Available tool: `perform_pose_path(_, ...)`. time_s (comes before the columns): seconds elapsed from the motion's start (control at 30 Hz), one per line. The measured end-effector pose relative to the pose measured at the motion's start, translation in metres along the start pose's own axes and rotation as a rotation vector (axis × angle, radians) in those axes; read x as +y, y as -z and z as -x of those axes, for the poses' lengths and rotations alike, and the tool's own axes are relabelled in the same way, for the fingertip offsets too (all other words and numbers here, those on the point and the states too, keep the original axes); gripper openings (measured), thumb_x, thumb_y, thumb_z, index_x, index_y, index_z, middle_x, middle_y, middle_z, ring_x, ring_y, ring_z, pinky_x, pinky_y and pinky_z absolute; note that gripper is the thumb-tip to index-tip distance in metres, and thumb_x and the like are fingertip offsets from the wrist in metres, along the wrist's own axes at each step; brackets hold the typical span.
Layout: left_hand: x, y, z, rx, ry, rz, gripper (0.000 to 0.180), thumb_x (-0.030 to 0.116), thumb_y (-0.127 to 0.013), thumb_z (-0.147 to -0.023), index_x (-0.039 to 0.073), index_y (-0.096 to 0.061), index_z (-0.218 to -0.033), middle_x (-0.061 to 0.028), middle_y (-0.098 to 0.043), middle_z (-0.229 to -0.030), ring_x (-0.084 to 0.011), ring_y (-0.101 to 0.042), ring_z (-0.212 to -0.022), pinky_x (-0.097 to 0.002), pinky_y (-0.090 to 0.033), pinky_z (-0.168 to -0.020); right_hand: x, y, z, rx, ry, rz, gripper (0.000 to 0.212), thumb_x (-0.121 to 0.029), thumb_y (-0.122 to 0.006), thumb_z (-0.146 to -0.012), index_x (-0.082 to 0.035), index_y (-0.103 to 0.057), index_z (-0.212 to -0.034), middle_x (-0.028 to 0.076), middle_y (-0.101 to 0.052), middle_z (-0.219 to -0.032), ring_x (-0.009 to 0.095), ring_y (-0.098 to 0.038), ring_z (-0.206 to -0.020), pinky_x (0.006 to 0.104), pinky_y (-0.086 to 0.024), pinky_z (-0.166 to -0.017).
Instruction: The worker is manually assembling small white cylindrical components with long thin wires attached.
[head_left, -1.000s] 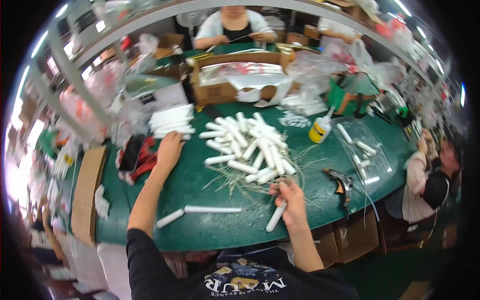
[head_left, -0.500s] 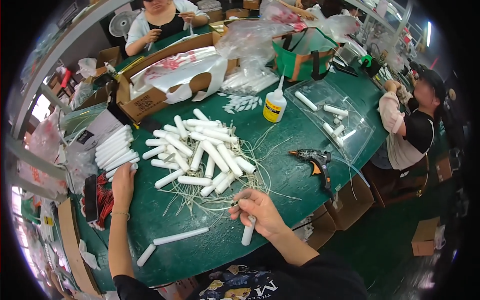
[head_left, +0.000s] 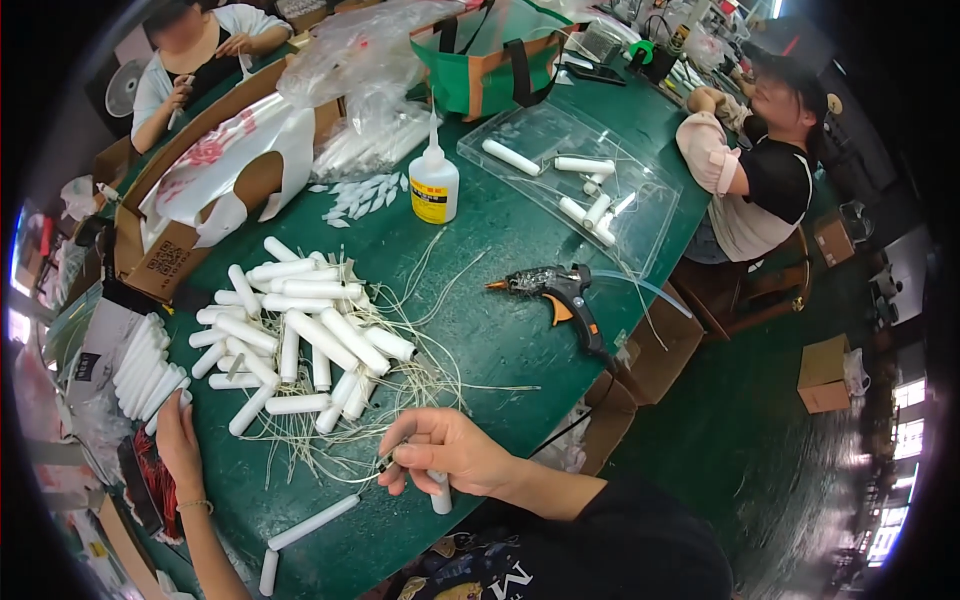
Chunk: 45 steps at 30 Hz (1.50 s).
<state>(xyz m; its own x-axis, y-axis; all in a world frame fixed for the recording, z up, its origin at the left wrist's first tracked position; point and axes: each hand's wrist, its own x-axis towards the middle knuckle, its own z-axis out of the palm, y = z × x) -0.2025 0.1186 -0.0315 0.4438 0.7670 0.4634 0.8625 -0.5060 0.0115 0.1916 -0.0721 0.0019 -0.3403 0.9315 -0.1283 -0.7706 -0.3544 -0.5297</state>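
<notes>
In the head view, the right hand (head_left: 440, 455) is over the near edge of the green tabletop (head_left: 480, 350), fingers curled into a pinch, with a smooth white tube (head_left: 441, 495) poking out below; the bit at the fingertips is too small to tell. The left hand (head_left: 178, 445) touches the neat stack of white tubes (head_left: 145, 372) on the left; I cannot tell if its fingers grip one. Between them and farther off lies a messy pile of round-ended tubes (head_left: 310, 340) with thin, bendy wires. A brown cardboard box (head_left: 165, 260), far left, holds shiny plastic wrap (head_left: 275, 140). A see-through bottle (head_left: 434, 190) with a pointy tip stands far off.
</notes>
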Motion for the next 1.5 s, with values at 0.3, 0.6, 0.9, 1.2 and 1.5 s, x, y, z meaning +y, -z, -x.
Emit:
perform_pose_path(0.3, 0.002, 0.007, 0.0, 0.027, 0.015, -0.023, 0.028, 0.005, -0.058, -0.087, 0.002, -0.055, -0.115, -0.0187, -0.061, -0.103, -0.0346, -0.06, -0.092, -0.0394, -0.047, -0.079, 0.0, -0.001, -0.001, -0.078, 0.009, 0.017, 0.015, -0.01, -0.055, -0.093, -0.001, -0.054, -0.105, 0.016, -0.066, -0.09, 0.017, -0.066, -0.078, 0.0182, -0.044, -0.047)
perform_pose_path(0.6, 0.015, 0.023, 0.003, -0.038, -0.164, -0.142, 0.036, 0.006, -0.062, -0.079, 0.005, -0.052, -0.114, -0.0153, -0.057, -0.093, -0.034, -0.056, -0.083, -0.0412, -0.046, -0.07, 0.007, -0.011, 0.0, -0.051, 0.172, 0.142, 0.013, -0.005, -0.055, -0.09, 0.001, -0.056, -0.101, 0.019, -0.067, -0.086, 0.019, -0.067, -0.07, 0.02, -0.045, -0.044)
perform_pose_path(0.9, 0.132, 0.12, 0.002, 0.262, -0.011, 0.311, 0.028, 0.0, -0.064, -0.079, 0.001, -0.055, -0.106, -0.0155, -0.057, -0.095, -0.0317, -0.057, -0.086, -0.0348, -0.045, -0.076, -0.01, -0.057, 0.011, -0.032, 0.443, 0.206, 0.014, -0.011, -0.054, -0.093, -0.002, -0.056, -0.103, 0.015, -0.066, -0.085, 0.016, -0.065, -0.068, 0.019, -0.041, -0.041)
perform_pose_path(1.2, 0.178, 0.165, 0.048, 0.112, 0.226, 0.8, 0.025, 0.003, -0.067, -0.079, 0.0, -0.06, -0.103, -0.0089, -0.059, -0.091, -0.0187, -0.06, -0.082, -0.0273, -0.048, -0.074, -0.018, -0.104, 0.032, 0.007, 0.618, 0.28, 0.019, -0.017, -0.052, -0.095, -0.007, -0.053, -0.111, 0.006, -0.061, -0.085, 0.007, -0.056, -0.068, 0.0154, -0.038, -0.041)
perform_pose_path(1.5, 0.181, 0.171, 0.064, 0.076, 0.262, 1.055, 0.026, 0.004, -0.066, -0.082, -0.001, -0.06, -0.106, -0.0044, -0.06, -0.095, -0.0112, -0.057, -0.088, -0.0234, -0.045, -0.081, -0.016, -0.1, 0.031, -0.158, 0.614, 0.163, 0.022, -0.016, -0.05, -0.096, -0.003, -0.056, -0.113, 0.006, -0.061, -0.092, 0.009, -0.055, -0.077, 0.0152, -0.039, -0.042)
